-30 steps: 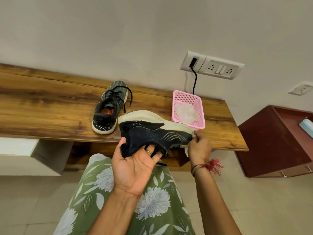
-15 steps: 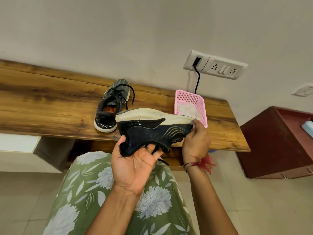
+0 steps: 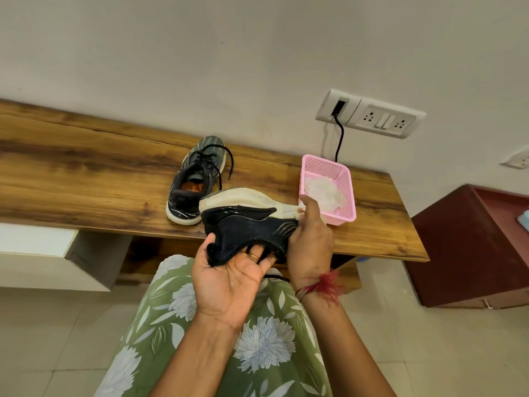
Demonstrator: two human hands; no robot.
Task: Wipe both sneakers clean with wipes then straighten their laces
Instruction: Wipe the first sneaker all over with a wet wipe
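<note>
The black sneaker (image 3: 249, 227) is in the air between your two hands, turned so its cream sole faces up and its dark upper faces you. Your left grip (image 3: 232, 279) is palm up under the heel end and closed on the shoe: the thumb lies against the heel collar and the fingers curl up into the opening, a ring (image 3: 253, 256) showing on one of them. Your right grip (image 3: 310, 239) is wrapped round the toe end, thumb up against the edge of the sole. I cannot tell whether a wipe is tucked under those fingers. A black lace (image 3: 274, 277) hangs loose below the shoe, just under your left fingers. A red thread (image 3: 326, 285) is tied round your right wrist.

Just beyond your left grip, the second sneaker (image 3: 197, 179) stands upright on the wooden worktop (image 3: 86, 179), toe towards the wall, its laces loose and trailing off to one side. Just beyond your right grip, a pink basket (image 3: 343, 216) sits near the worktop's front edge, with crumpled white wipes (image 3: 323, 191) in it.

Further back, above the basket, a socket plate (image 3: 372, 116) is fixed to the wall, and a black cable (image 3: 339, 136) drops from it behind the basket. Outward from your right grip, a maroon cabinet (image 3: 472, 247) stands on the tiled floor. Below both grips, a green floral garment (image 3: 257, 339) covers your lap.
</note>
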